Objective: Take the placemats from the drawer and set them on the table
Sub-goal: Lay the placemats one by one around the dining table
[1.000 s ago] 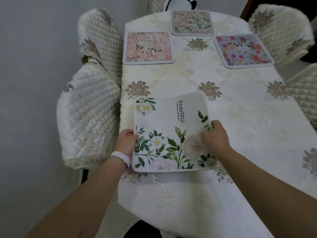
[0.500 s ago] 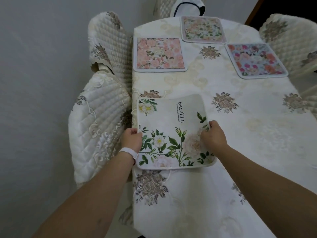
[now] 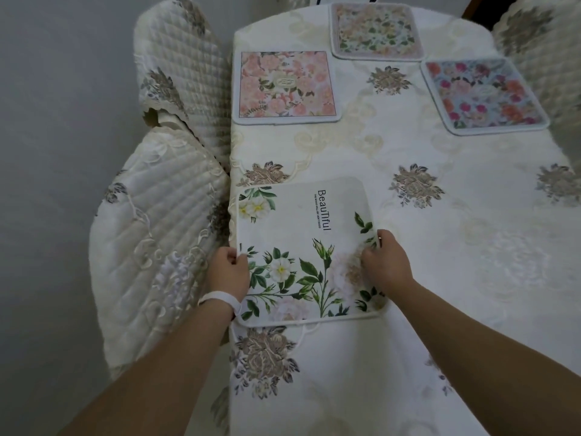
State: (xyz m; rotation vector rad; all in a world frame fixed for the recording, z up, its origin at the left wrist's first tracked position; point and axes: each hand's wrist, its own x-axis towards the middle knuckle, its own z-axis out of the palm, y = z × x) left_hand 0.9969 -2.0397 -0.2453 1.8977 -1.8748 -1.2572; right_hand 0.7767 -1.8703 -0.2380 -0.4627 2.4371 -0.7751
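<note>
Head view: the left hand [image 3: 228, 272] grips the left edge and the right hand [image 3: 388, 262] pinches the right edge of the white floral placemat [image 3: 301, 228], which lies flat at lower centre on the table [image 3: 456, 294]. Across the upper frame lie a pink placemat [image 3: 287, 86], a pale placemat [image 3: 375, 29] and a bright-flowered placemat [image 3: 484, 94]. A quilted chair [image 3: 157, 247] presses against the table's left side.

The right hand [image 3: 385, 262] hides part of the white placemat [image 3: 301, 240].

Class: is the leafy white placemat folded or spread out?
Spread out: the placemat shows no fold; left hand and right hand grip its sides.
</note>
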